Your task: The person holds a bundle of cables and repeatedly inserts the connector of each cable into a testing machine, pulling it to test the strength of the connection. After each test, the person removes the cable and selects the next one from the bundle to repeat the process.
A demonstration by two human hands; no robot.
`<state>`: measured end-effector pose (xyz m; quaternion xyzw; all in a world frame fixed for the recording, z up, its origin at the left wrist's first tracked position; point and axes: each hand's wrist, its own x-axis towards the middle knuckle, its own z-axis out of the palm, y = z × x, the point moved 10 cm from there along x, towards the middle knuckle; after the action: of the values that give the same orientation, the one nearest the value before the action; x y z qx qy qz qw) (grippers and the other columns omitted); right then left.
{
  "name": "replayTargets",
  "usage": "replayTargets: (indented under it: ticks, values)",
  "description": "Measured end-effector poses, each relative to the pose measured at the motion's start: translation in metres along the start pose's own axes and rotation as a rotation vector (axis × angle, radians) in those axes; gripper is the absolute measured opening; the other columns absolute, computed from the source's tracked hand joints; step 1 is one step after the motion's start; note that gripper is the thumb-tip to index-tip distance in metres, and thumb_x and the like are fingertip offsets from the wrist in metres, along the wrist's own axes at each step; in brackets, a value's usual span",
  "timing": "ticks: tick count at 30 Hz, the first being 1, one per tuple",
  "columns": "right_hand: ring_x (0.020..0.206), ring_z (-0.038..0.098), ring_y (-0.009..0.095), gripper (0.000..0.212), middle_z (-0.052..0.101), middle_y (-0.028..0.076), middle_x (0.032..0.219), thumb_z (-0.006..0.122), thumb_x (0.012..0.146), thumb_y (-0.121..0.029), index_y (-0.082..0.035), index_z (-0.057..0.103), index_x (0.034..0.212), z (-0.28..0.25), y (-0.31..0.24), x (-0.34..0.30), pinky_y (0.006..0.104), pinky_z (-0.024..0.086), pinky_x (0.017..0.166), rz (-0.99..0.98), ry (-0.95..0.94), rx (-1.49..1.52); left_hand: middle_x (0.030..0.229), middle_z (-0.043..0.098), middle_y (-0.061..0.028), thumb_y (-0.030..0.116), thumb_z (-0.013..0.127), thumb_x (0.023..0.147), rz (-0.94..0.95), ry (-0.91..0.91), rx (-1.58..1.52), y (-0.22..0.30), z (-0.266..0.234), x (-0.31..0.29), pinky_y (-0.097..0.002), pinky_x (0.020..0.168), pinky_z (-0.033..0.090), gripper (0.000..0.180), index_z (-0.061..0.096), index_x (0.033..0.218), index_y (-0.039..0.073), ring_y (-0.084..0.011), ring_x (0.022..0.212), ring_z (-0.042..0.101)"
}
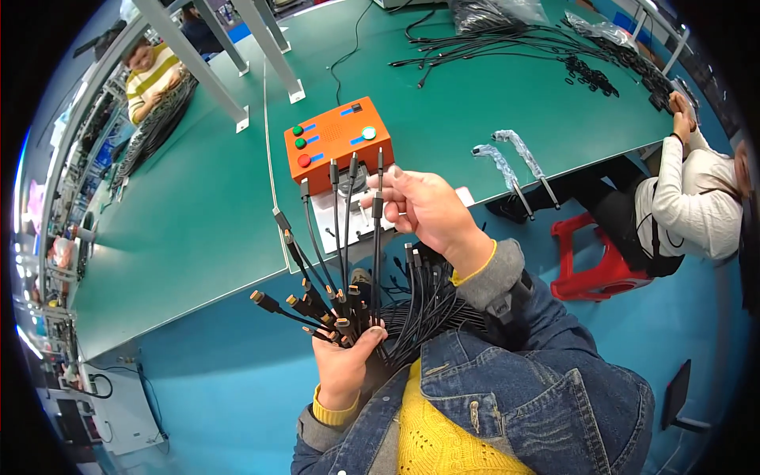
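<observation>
My left hand (342, 368) is closed around a bundle of black cables (336, 261), whose plugs fan upward above the fist. Several plugs have orange tips; others, on longer strands, stand higher. My right hand (431, 207) is beside the tallest strands, fingers curled and thumb near a black cable plug (380, 162), which it appears to pinch; the exact contact is partly hidden. Just beyond the fingers sits an orange box (340, 138) with green, red and lit white buttons. A white sheet (328, 222) with a round dark item lies at its near side.
More black cables (443, 305) hang by my lap. On the green table (206, 261) are loose cables (475, 47), small black rings (590, 77) and two plastic-wrapped metal arms (518, 154). Grey posts (273, 51) rise at the back left. People sit left and right; a red stool (594, 257) is at right.
</observation>
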<state>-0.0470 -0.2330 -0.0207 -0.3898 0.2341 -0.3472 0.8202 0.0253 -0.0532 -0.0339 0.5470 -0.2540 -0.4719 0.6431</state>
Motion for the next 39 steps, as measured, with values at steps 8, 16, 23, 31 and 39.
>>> replayTargets:
  ticks: [8, 16, 23, 31, 39]
  values:
    - [0.045, 0.041, 0.004, 0.028, 0.052, 0.002, 0.065, 0.043, 0.089, -0.024, 0.002, 0.054, 0.091, -0.013, -0.006, -0.002, 0.0160, 0.035, 0.040, -0.041, 0.083, 0.038, 0.078, 0.058, -0.0079, -0.012, 0.058, 0.069, 0.090, 0.058, -0.094, 0.007, -0.011, 0.003, -0.0268, 0.065, 0.050, 0.030, 0.049, 0.096, -0.002, -0.0157, 0.070, 0.059]
    - [0.052, 0.047, 0.006, 0.027, 0.055, 0.003, 0.069, 0.043, 0.088, -0.024, 0.000, 0.054, 0.091, 0.012, 0.099, -0.031, 0.0172, 0.038, 0.045, 0.386, -0.199, 0.098, 0.082, 0.056, -0.0074, -0.013, 0.057, 0.069, 0.043, 0.115, -0.037, 0.004, -0.024, -0.004, -0.0277, 0.068, 0.049, 0.036, 0.046, 0.100, 0.000, -0.0158, 0.076, 0.057]
    - [0.064, 0.051, 0.009, 0.025, 0.056, 0.005, 0.075, 0.042, 0.088, -0.022, 0.000, 0.054, 0.088, -0.014, 0.120, -0.049, 0.0228, 0.041, 0.057, 0.433, 0.029, -0.085, 0.083, 0.056, -0.0071, -0.012, 0.057, 0.069, 0.035, 0.055, -0.099, 0.002, -0.015, -0.002, -0.0274, 0.068, 0.048, 0.033, 0.047, 0.098, 0.000, -0.0156, 0.076, 0.057]
    - [0.068, 0.052, 0.009, 0.024, 0.057, 0.003, 0.072, 0.042, 0.088, -0.021, -0.001, 0.055, 0.087, -0.015, 0.097, -0.031, 0.0189, 0.040, 0.063, 0.189, -0.003, -0.285, 0.078, 0.057, -0.0086, -0.006, 0.059, 0.068, 0.132, 0.217, -0.068, 0.010, -0.035, -0.002, -0.0273, 0.065, 0.046, 0.032, 0.049, 0.098, 0.001, -0.0162, 0.069, 0.055]
    - [0.064, 0.050, 0.008, 0.023, 0.053, 0.002, 0.066, 0.043, 0.088, -0.018, 0.001, 0.056, 0.082, -0.017, 0.094, -0.023, 0.0199, 0.041, 0.062, 0.142, 0.037, -0.354, 0.078, 0.058, -0.0082, -0.008, 0.059, 0.068, 0.099, 0.190, -0.038, 0.009, -0.032, 0.000, -0.0270, 0.066, 0.046, 0.029, 0.051, 0.094, 0.000, -0.0154, 0.070, 0.056]
